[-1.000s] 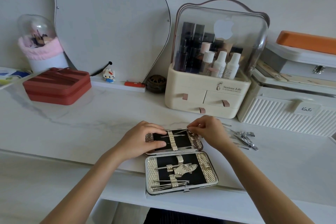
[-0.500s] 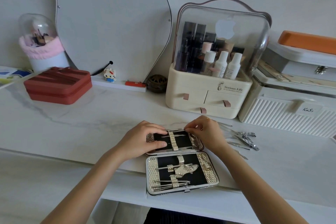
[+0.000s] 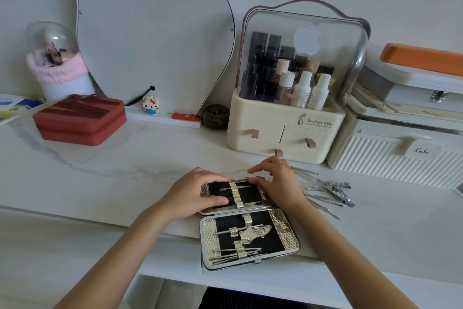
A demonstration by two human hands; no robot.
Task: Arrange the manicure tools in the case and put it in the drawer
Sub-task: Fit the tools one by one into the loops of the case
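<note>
Case (image 3: 246,223) lies open at the counter (image 3: 105,178) front edge. Left hand (image 3: 194,192) grips the upper half to steady it; right hand (image 3: 274,182) fingers pinch a tool at its top-right corner, seating it. Loose tools (image 3: 330,193) wait just right.

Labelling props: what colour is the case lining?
Black, with pale gold textured straps and border; the open case shows it best in the head view.
</note>
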